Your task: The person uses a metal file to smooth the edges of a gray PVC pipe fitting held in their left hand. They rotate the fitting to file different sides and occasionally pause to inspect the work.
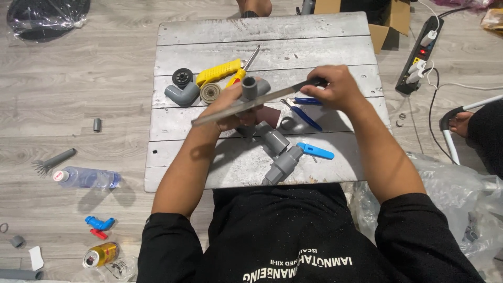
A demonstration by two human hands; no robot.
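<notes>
My left hand (233,107) holds a grey plastic pipe fitting (253,87) upright above the low grey wooden table (262,47). My right hand (335,88) grips the dark handle of a long flat metal file (246,105), whose blade lies slantwise against the fitting and runs down to the left. Below the hands a grey ball valve with a blue lever (293,154) lies on the table.
On the table lie a grey elbow fitting (182,93), a black wheel (182,76), a yellow-handled tool (219,72), a screwdriver (243,68) and blue-handled pliers (304,109). The floor holds a water bottle (86,177), a can (100,254), a power strip (419,55) and a cardboard box (390,21).
</notes>
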